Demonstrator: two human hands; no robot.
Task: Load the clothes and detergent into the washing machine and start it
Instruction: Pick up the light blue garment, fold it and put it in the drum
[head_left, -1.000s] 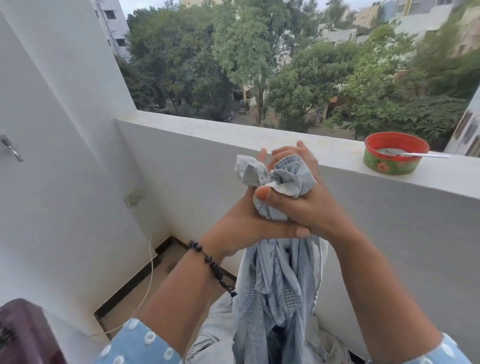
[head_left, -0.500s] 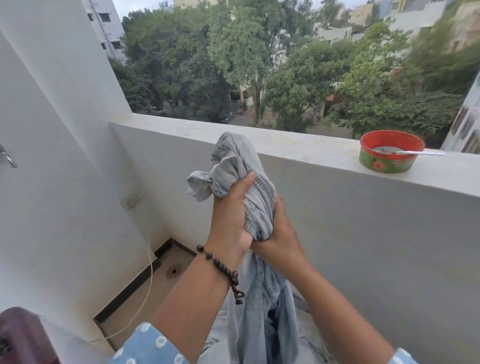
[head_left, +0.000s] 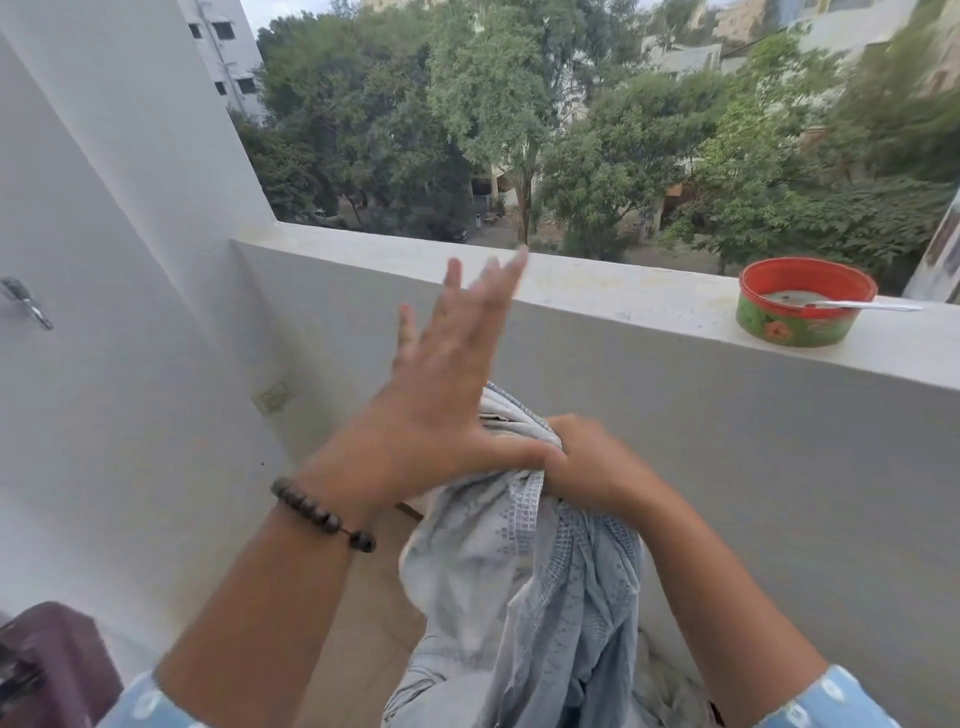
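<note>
A pale blue-grey patterned cloth (head_left: 524, 587) hangs in front of me, bunched at its top. My right hand (head_left: 587, 462) grips that bunched top with curled fingers. My left hand (head_left: 441, 384), with a dark bead bracelet on its wrist, is raised beside the cloth with straight, spread fingers and holds nothing; its heel is close to the right hand. More light fabric lies low at the bottom right. No washing machine or detergent shows plainly.
A white balcony parapet (head_left: 597, 291) runs across ahead, bearing a red and green bowl (head_left: 802, 304) with a spoon. White wall stands on the left with a socket (head_left: 271, 397) and a metal handle (head_left: 26, 304). A dark maroon object (head_left: 47, 670) sits bottom left.
My left hand has let go of the cloth and opened, fingers spread upward. The right hand has kept its hold, and the cloth's top has dropped lower.
</note>
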